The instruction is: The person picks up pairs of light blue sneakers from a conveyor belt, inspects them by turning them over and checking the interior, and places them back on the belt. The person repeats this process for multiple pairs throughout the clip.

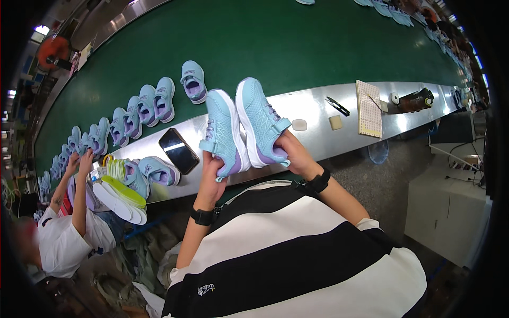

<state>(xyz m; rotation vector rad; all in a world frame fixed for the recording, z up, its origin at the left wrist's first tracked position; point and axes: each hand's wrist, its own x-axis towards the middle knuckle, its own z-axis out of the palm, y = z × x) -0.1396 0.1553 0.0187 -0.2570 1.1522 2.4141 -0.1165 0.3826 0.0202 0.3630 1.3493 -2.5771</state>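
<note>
My left hand (211, 177) grips the heel of a light blue sneaker (221, 130) with a purple lining and a white sole. My right hand (293, 152) grips the heel of a matching light blue sneaker (260, 119). Both shoes are held upright side by side, toes pointing away from me, above the steel ledge (313, 114) in front of my striped shirt. A dark band sits on each wrist.
A black phone (178, 150) lies on the ledge left of the shoes. More blue sneakers (159, 99) line the green belt (297, 42). A co-worker (69, 228) at left handles shoes and yellow-green insoles (123, 191). A ruled pad (368, 108), pen and small blocks lie at right.
</note>
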